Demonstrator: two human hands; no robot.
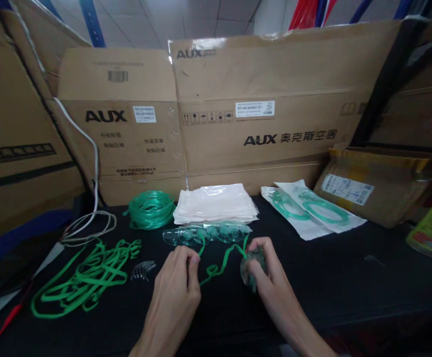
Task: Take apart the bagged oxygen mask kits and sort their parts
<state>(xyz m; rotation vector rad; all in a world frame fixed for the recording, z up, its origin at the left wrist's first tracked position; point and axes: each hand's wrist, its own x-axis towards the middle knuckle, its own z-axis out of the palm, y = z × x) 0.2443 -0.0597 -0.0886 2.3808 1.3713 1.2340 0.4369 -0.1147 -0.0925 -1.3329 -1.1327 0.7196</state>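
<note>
My right hand [266, 267] is wrapped round a clear greenish oxygen mask [248, 270]. A thin green elastic strap [223, 265] runs from the mask towards my left hand [179, 282], whose thumb and fingers pinch part of it. One strap length rises above the left fingertips, and another leaves them low on the right. Just beyond both hands lies a row of nested clear masks [208, 233]. To the left are a tangled heap of green straps [97, 272] and some small clear bent pieces [142, 270]. My fingers hide much of the held mask.
Behind the row sit a stack of white packets [216, 203] and a coil of green tubing [151, 209]. Two packs with green tubing [312, 208] lie right, before a cardboard box [375, 183]. Tall cardboard panels [216, 134] close off the back. A white cable [96, 168] hangs left.
</note>
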